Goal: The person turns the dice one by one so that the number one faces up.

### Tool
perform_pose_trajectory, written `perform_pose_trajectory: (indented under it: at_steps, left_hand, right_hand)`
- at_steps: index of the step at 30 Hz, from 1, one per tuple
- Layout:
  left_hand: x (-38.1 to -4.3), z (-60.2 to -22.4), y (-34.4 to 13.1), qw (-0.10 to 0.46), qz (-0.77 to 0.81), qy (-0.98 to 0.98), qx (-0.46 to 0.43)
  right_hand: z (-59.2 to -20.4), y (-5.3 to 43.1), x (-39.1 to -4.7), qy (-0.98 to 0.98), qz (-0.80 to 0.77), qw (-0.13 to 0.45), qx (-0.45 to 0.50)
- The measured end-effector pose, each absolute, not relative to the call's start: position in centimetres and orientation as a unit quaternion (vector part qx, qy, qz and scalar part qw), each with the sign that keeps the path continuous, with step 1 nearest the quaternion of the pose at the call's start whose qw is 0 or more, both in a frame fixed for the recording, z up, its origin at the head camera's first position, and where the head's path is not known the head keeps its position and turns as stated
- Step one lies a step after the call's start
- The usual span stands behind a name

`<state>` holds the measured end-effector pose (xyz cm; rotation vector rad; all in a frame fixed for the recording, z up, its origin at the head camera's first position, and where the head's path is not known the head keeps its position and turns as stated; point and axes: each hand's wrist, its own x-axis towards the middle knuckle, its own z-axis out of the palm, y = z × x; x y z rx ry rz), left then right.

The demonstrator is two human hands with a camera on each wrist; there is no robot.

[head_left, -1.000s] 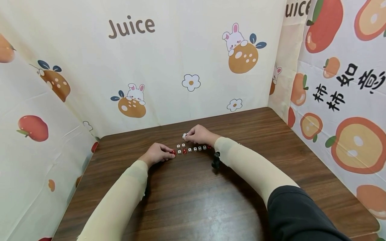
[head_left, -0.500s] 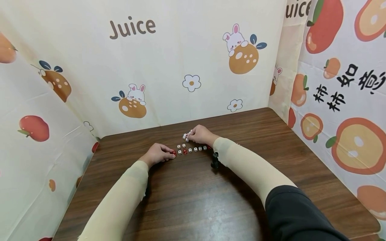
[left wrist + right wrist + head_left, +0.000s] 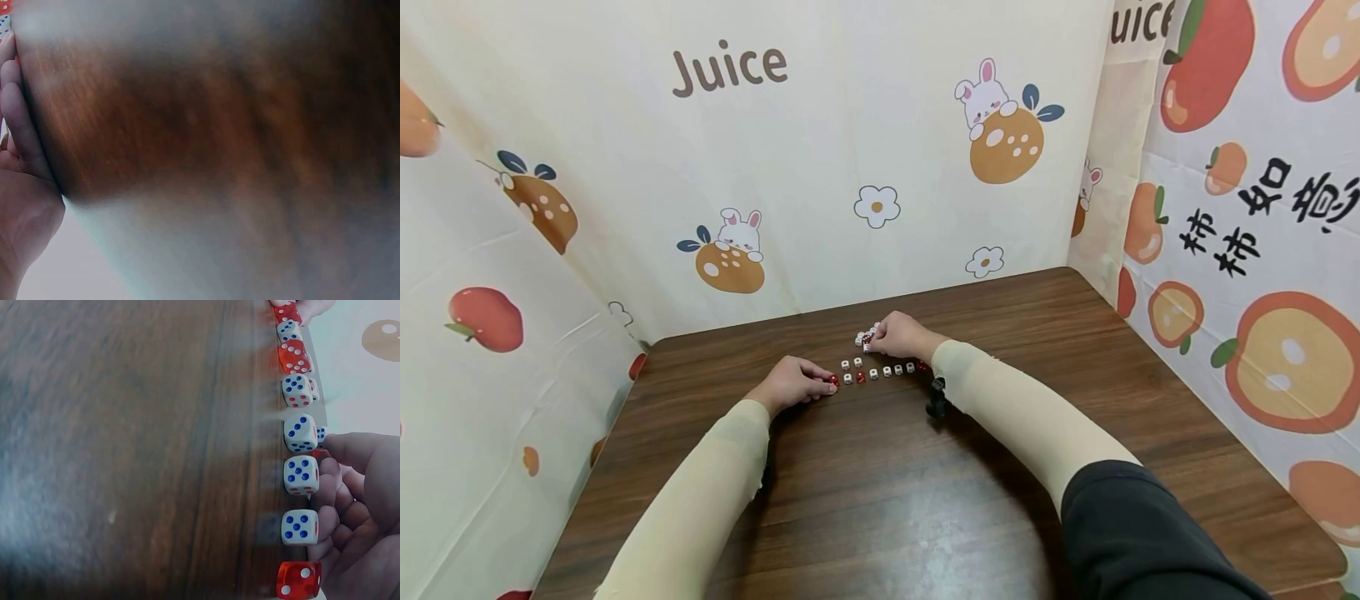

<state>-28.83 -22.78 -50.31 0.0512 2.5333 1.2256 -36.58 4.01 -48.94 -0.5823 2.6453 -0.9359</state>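
Observation:
A row of small dice crosses the table, red ones among white. My left hand point(image 3: 792, 383) pinches the red die point(image 3: 833, 380) at the row's left end, its fingertips low against the tabletop. Behind the row, my right hand point(image 3: 901, 335) reaches into a small cluster of white dice point(image 3: 860, 339), thumb and fingers around a red die point(image 3: 319, 452) that is mostly hidden. Two white dice point(image 3: 857, 362) stand between the row and the cluster. In the right wrist view, a white die point(image 3: 300, 527) and a red die point(image 3: 300, 579) mark the row's near end.
The brown wooden table point(image 3: 865, 500) backs onto a patterned cloth wall point(image 3: 820, 150), with another printed cloth point(image 3: 1247, 358) along the right side. A small black object point(image 3: 936, 398) shows beneath the right wrist.
My right hand has shifted slightly right at the cluster, and more of its dice show. The left hand stays on the red die at the row's end.

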Motion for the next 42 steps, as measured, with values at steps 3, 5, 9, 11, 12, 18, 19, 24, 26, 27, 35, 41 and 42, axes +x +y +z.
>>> perform_pose_trajectory:
  at_steps: [3, 5, 9, 11, 12, 18, 19, 24, 26, 27, 35, 41, 42]
  left_hand:
    - [-28.8, -50.3, -22.8, 0.163, 0.433, 0.886, 0.019]
    - [-28.9, -50.3, -22.8, 0.163, 0.434, 0.886, 0.019]
    - [-28.9, -50.3, -22.9, 0.164, 0.433, 0.886, 0.02]
    - [-28.9, -50.3, -22.9, 0.164, 0.433, 0.886, 0.022]
    - [-28.9, -50.2, -22.9, 0.164, 0.433, 0.886, 0.022]
    - [-28.8, -50.1, -22.8, 0.163, 0.437, 0.885, 0.017]
    - [-28.8, -50.2, -22.8, 0.163, 0.435, 0.885, 0.017]
    - [-28.9, -50.2, -22.8, 0.165, 0.434, 0.885, 0.014]
    - [-29.0, -50.2, -22.8, 0.165, 0.435, 0.885, 0.012]
    - [-29.0, -50.2, -22.8, 0.166, 0.434, 0.886, 0.012]
    - [-29.0, -50.3, -22.8, 0.166, 0.432, 0.887, 0.017]
    - [-28.9, -50.3, -22.9, 0.167, 0.432, 0.886, 0.013]
    - [-28.9, -50.3, -22.9, 0.167, 0.433, 0.886, 0.013]
  right_hand:
    - [-48.9, 4.2, -36.6, 0.915, -0.323, 0.133, -0.204]
    - [-48.9, 4.3, -36.7, 0.915, -0.321, 0.129, -0.206]
    - [-49.1, 4.3, -36.9, 0.918, -0.311, 0.127, -0.213]
    - [-49.1, 4.3, -37.0, 0.918, -0.309, 0.127, -0.214]
    - [-49.1, 4.3, -37.0, 0.918, -0.308, 0.127, -0.215]
    - [-49.3, 4.2, -37.1, 0.919, -0.302, 0.127, -0.217]
    - [-49.3, 4.2, -37.1, 0.92, -0.303, 0.127, -0.216]
    - [-49.4, 3.8, -37.3, 0.921, -0.313, 0.14, -0.184]
    - [-49.4, 3.6, -37.3, 0.922, -0.319, 0.146, -0.166]
    - [-49.4, 3.5, -37.3, 0.922, -0.321, 0.148, -0.157]
    - [-49.4, 3.2, -37.0, 0.927, -0.312, 0.145, -0.148]
    - [-49.4, 3.5, -36.7, 0.929, -0.299, 0.125, -0.178]
    - [-49.5, 3.5, -36.6, 0.929, -0.299, 0.125, -0.179]
